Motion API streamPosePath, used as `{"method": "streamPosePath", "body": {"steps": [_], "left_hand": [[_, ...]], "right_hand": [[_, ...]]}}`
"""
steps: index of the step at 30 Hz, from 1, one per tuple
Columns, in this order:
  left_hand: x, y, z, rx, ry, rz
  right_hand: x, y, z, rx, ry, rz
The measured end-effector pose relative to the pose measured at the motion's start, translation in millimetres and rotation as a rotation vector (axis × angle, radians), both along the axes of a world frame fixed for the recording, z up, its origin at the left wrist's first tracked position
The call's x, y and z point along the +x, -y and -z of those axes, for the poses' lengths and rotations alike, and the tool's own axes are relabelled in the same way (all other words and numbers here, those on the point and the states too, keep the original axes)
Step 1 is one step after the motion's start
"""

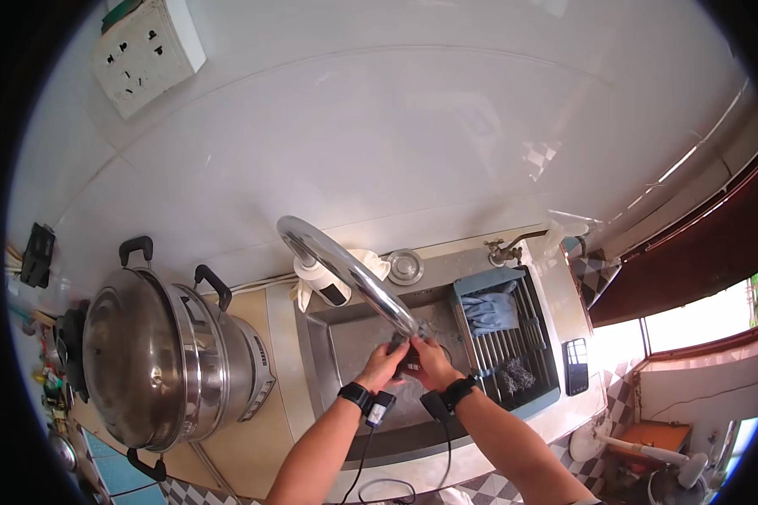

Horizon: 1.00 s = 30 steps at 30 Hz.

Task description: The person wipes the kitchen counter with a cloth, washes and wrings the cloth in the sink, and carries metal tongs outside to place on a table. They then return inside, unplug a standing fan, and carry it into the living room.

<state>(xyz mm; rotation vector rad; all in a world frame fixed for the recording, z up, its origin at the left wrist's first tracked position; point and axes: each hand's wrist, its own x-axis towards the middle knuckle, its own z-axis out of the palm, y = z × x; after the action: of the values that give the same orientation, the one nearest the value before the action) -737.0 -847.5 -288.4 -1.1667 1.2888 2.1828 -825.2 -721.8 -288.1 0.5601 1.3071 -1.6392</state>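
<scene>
Holding a dark item (410,364) at the faucet (354,276): left hand (381,367), right hand (435,364).

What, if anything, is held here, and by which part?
A small dark thing, between left hand and right hand, under the faucet. Which part of it they hold cannot be told.

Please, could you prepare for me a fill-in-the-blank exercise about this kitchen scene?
The big steel pot stands to the ____ of the sink.
The crumpled cloth-like item in the rack is coloured ____.
The phone lies to the ____ of the rack.
The left hand and right hand have wristbands coloured ____.

Missing words: left; blue; right; black.
</scene>
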Motion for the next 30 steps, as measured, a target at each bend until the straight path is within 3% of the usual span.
{"method": "streamPosePath", "body": {"steps": [3, 5, 7, 9, 11, 13, 14, 17, 19, 21, 22, 23, 25, 27, 29, 30], "left_hand": [[3.1, -7.4, 32.0, -0.098, -0.077, -0.175], [10.3, 4.6, 45.0, 0.135, -0.108, -0.224], [11.7, 12.3, 40.5, 0.118, -0.08, -0.237], [15.7, 26.7, 42.4, 0.45, -0.036, -0.26], [21.0, 25.1, 54.0, 0.334, -0.039, -0.265], [25.5, 23.7, 68.5, 0.133, -0.107, -0.42], [30.9, 32.9, 98.1, 0.177, -0.19, -0.418], [16.9, 30.6, 57.8, 0.104, -0.056, -0.593], [11.7, 23.8, 47.9, 0.109, -0.094, -0.6], [2.8, 8.3, 41.3, 0.175, -0.329, -0.847], [-0.9, 1.6, 60.1, 0.164, -0.351, -0.872], [3.4, -3.9, 77.6, 0.168, -0.353, -0.879], [8.9, -8.7, 85.6, 0.065, -0.214, -0.434], [13.4, -15.4, 74.1, -0.013, -0.187, -0.397], [19.4, -12.2, 69.7, -0.34, -0.067, -0.309], [19.5, -8.4, 63.2, -0.424, -0.057, -0.346]], "right_hand": [[-5.0, 2.9, 18.6, 0.056, -0.133, -0.129], [-11.0, -4.9, 26.6, 0.035, -0.215, -0.211], [-19.2, -7.1, 25.4, 0.262, -0.457, -0.493], [-21.8, -13.7, 15.6, 0.236, -0.432, -0.526], [-23.0, -17.7, 14.2, 0.206, -0.41, -0.562], [-22.4, -22.2, 18.8, 0.393, -0.617, -0.552], [-27.7, -26.3, 19.7, 0.564, -0.668, -0.622], [-32.7, -40.6, 37.8, 0.67, -0.895, -0.786], [-26.8, -36.7, 30.5, 0.67, -0.954, -0.842], [-16.5, -33.6, 16.4, 0.415, -0.89, -0.881], [-12.8, -28.0, 5.1, 0.497, -0.816, -0.944], [-8.7, -24.7, 1.0, 0.499, -0.819, -0.952], [-2.1, -22.8, -1.4, 0.35, -0.598, -0.669], [-3.1, -35.2, 43.6, 0.291, -0.663, -0.575], [-9.9, -47.4, 63.0, 0.667, -0.841, -0.68], [-10.0, -48.6, 59.2, 0.671, -0.833, -0.676]]}}
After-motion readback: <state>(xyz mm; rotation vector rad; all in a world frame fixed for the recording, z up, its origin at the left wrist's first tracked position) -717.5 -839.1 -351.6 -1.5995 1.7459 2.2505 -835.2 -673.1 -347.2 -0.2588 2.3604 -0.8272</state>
